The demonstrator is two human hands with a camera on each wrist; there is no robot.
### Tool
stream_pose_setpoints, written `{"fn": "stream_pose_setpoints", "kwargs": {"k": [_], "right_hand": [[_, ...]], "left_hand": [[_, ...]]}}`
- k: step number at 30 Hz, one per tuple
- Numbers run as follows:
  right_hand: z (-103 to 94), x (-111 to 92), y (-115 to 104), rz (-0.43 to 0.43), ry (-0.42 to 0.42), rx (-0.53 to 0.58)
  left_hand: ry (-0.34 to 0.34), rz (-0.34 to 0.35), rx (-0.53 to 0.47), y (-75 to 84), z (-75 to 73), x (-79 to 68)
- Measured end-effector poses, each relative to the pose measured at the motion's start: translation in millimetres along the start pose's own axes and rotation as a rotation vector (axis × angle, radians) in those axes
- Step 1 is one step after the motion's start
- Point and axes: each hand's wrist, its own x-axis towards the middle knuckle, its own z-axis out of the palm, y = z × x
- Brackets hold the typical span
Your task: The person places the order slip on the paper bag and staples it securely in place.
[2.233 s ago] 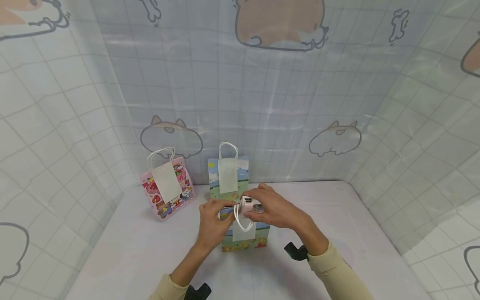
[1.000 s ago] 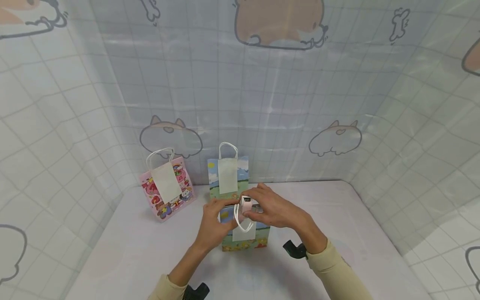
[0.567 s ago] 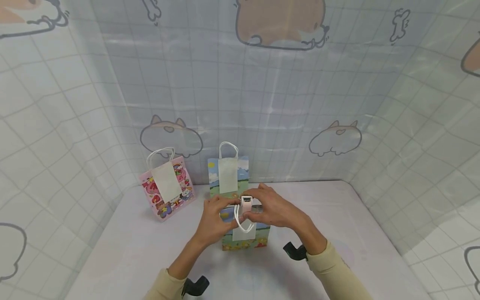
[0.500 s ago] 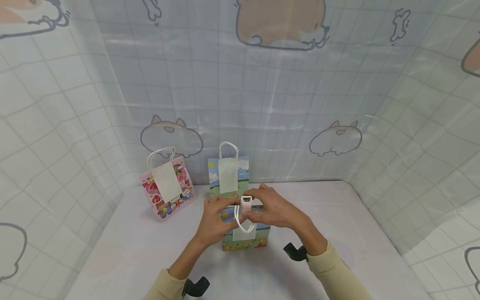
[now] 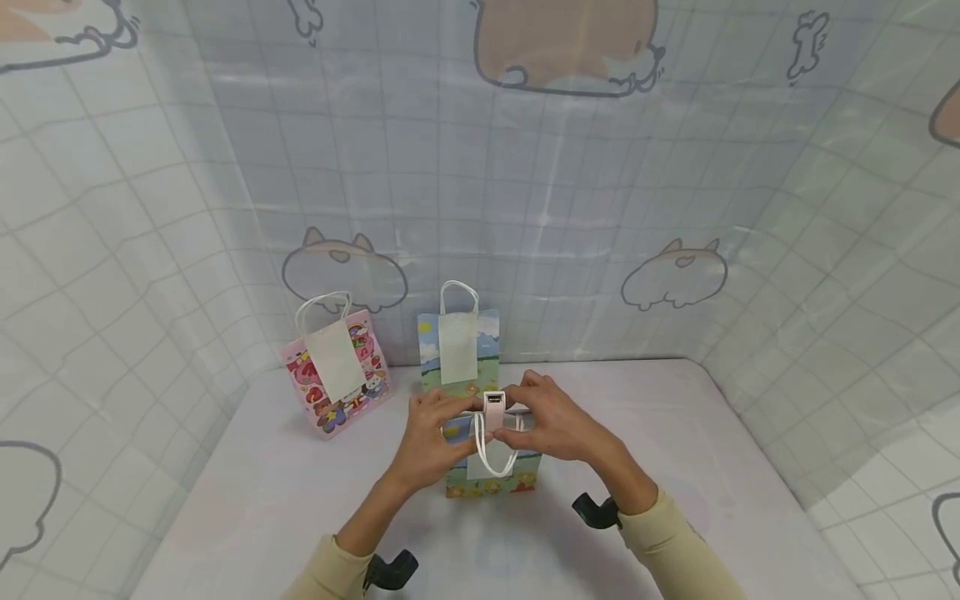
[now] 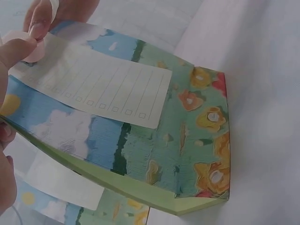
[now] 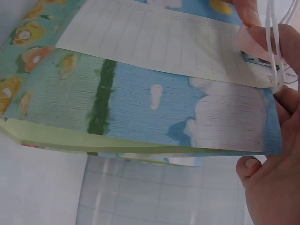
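A small pink-and-white stapler (image 5: 494, 409) sits at the top edge of the front paper bag (image 5: 489, 486), which has a sky-and-flowers print. My left hand (image 5: 429, 440) pinches the stapler from the left, index finger behind and thumb in front. My right hand (image 5: 558, 422) pinches it from the right, and both thumbs meet on it in the right wrist view. The bag's white cord handle (image 5: 497, 472) loops down in front. A lined paper sheet with small boxes (image 6: 112, 89) lies along the bag's front face. The stapler's mouth is partly hidden by my fingers.
Behind stands a matching sky-print bag (image 5: 457, 350) with a white sheet on its front. To its left a pink cartoon bag (image 5: 337, 375) leans at an angle. A white table (image 5: 300, 517) is bounded by printed curtain walls (image 5: 555, 208).
The stapler has turned more upright and straight. My left fingers have moved right onto it, my right hand has shifted slightly right, and the cord handle loop has spread to the right.
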Motion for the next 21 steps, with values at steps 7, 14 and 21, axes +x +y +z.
{"fn": "stream_pose_setpoints", "kwargs": {"k": [7, 14, 21], "right_hand": [[5.5, -1.6, 2.2, -0.038, 0.046, -0.002], [6.8, -2.9, 3.0, -0.051, 0.06, -0.026], [7.9, -3.4, 3.7, -0.037, 0.069, -0.014]], "left_hand": [[0.003, 0.034, 0.037, 0.3, -1.0, 0.5], [-0.014, -0.003, 0.035, 1.0, -1.7, -1.0], [-0.051, -0.078, -0.032, 3.2, -3.2, 0.6]]}}
